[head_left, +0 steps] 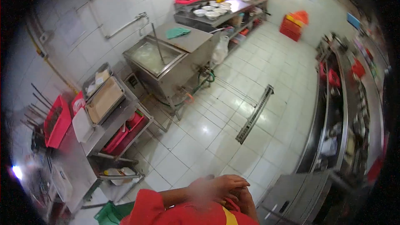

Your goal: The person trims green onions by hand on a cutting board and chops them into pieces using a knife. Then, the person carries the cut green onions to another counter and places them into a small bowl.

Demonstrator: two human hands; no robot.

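My left hand (227,184) reaches across from the left and rests over my right hand (243,198), in front of my red shirt (196,214). The left fingers look stretched out and lie over the other hand. Most of the right hand's fingers are hidden beneath it. A small dark patch shows between the hands, too unclear to name. A blurred spot covers the left wrist. Both hands are held close to my body, above the tiled floor (204,129).
Ahead stands a steel sink (183,73) of cloudy water, with a green cloth (178,32) beside it. Bowls (212,15) sit on a far counter. Trays (106,100) and a red basket (58,121) are left. A floor drain (255,114) crosses the aisle; shelving (343,100) lines the right.
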